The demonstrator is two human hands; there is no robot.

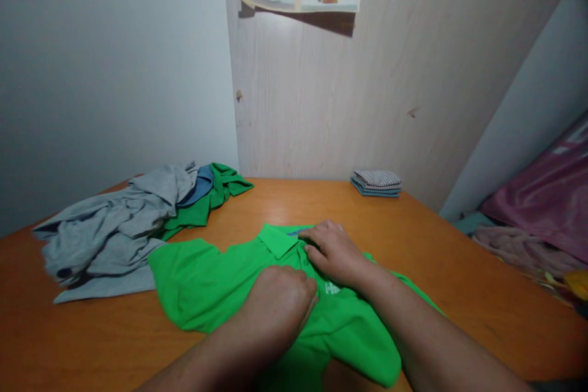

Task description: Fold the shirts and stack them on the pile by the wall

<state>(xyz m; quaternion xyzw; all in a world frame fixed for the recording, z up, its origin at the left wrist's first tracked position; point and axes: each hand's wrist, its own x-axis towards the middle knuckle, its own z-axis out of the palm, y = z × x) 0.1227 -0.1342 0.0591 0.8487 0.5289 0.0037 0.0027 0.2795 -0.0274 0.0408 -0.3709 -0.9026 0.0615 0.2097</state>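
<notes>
A bright green polo shirt (211,288) lies spread front side up on the table, its collar at the far side and a small white print on the chest. My left hand (282,297) is closed in a loose fist at the button placket, and its fingertips are hidden under it. Farther up, my right hand (333,251) has its fingers bent over the right side of the collar, thumb near the top of the placket. The collar's left flap (278,242) lies flat beside my right fingertips. Sleeves extend to both sides of my arms.
On the left of the orange-brown table (459,306) lies a crumpled grey garment (119,220), with a blue piece (199,187) and a darker green garment (193,215) behind it. A folded striped stack (377,182) sits at the back right. Walls close off the back and left.
</notes>
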